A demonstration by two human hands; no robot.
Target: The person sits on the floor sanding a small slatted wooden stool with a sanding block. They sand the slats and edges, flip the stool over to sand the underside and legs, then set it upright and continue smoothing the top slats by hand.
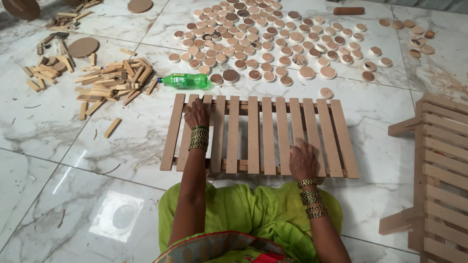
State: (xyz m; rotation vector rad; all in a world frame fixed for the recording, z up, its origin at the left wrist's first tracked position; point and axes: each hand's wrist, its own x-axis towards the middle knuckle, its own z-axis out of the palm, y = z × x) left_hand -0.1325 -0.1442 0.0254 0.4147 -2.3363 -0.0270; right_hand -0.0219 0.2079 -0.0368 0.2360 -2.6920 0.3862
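Wooden slatted panel [263, 136] lies flat on the marble floor [73, 146], long axis left to right before me. My left hand [196, 114] presses flat near its far-left corner; my right hand [302, 158], fingers spread, rests on near-right slats. Green bottle [184, 81] lies beyond.

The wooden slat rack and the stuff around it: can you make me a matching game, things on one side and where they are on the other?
Things:
1. left hand
2. right hand
3. green bottle
4. round wooden discs

Places:
A. lying on the floor just beyond the slat rack
B. spread over the floor at the far side
C. on the rack's far left slats
D. on the rack's near right slats

Pairs: 1-C, 2-D, 3-A, 4-B
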